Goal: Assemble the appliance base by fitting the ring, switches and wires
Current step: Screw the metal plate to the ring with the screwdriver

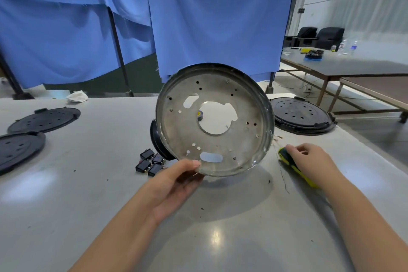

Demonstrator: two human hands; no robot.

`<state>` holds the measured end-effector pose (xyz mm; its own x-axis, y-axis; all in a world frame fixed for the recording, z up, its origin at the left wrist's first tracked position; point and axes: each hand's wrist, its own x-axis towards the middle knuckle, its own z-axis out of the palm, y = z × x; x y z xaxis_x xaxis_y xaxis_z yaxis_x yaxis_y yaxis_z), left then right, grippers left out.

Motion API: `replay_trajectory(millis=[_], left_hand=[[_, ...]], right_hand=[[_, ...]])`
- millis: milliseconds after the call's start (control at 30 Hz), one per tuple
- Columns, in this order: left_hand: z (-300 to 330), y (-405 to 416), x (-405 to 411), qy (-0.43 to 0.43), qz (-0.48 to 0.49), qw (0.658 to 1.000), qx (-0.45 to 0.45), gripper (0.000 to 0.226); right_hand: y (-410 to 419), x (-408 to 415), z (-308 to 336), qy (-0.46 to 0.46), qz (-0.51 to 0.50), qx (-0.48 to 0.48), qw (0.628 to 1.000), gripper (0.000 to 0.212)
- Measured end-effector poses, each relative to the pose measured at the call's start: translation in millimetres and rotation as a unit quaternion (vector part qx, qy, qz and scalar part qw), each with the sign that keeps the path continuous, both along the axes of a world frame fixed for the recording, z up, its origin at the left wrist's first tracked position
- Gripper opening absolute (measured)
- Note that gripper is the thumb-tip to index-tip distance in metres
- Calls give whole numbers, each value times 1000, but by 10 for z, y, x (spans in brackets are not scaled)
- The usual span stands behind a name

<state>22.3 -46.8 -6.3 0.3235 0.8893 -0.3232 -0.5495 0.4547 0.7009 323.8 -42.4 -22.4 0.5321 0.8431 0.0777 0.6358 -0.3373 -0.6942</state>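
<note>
My left hand (176, 180) pinches the lower rim of a round metal base pan (249, 146) and holds it tilted up above the table, its hollow side toward me. The pan has a large centre hole and several small holes. My right hand (309, 161) rests on a yellow-and-black tool (287, 159) lying on the table at the right, fingers curled over its handle. Several black rocker switches (149, 162) lie in a cluster left of the pan. A black ring-like part (157, 139) stands behind the pan. Thin wire strands (281, 174) lie beside the tool.
Two black plastic discs (44, 118) (16, 148) lie at the left, another (302, 115) at the right behind the pan. A roll of tape (200, 115) shows through the pan's centre hole. Blue cloth (209, 17) hangs behind the table. A second table (344, 66) stands at the far right.
</note>
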Motion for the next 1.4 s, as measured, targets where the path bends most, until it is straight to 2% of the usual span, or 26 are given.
replay_trajectory(millis=[100, 233, 367, 500, 600, 733, 900, 1067, 1167, 1267, 1333, 1400], left_hand=[[-4, -26, 29, -16, -12, 1000, -15, 69], [-13, -40, 36, -22, -23, 999, -21, 66], [-1, -34, 13, 5, -31, 999, -20, 61], [13, -34, -15, 27, -40, 998, -34, 51], [17, -28, -36, 29, -36, 998, -45, 51], [25, -17, -54, 28, -32, 998, -47, 52], [34, -5, -80, 50, -22, 998, -34, 57], [28, -12, -77, 65, -20, 997, -40, 57], [25, -18, -77, 58, -28, 997, -42, 60], [26, -25, -72, 50, -32, 997, -38, 63], [26, -27, -58, 54, -31, 997, -37, 62], [27, -30, -43, 54, -30, 997, -38, 60]], right_hand=[[32, 60, -66, -24, 5, 7, 1000, 29], [15, 15, -58, -76, 44, -43, 995, 40], [-22, -61, -17, -129, 58, -83, 986, 36], [-35, -77, 21, -122, 61, -90, 987, 37], [-33, -32, 76, -53, 53, -87, 993, 48], [-7, 70, 90, -58, 53, -87, 993, 22], [-33, 85, 115, -51, 65, -94, 992, 10], [-45, -12, 126, -98, 65, -102, 988, 2], [-45, -67, 121, -114, 57, -118, 985, 9], [-36, -124, 110, -122, 58, -131, 982, 5], [-25, -155, 115, -118, 48, -92, 988, 3], [-25, -173, 140, -97, 32, -4, 995, 3]])
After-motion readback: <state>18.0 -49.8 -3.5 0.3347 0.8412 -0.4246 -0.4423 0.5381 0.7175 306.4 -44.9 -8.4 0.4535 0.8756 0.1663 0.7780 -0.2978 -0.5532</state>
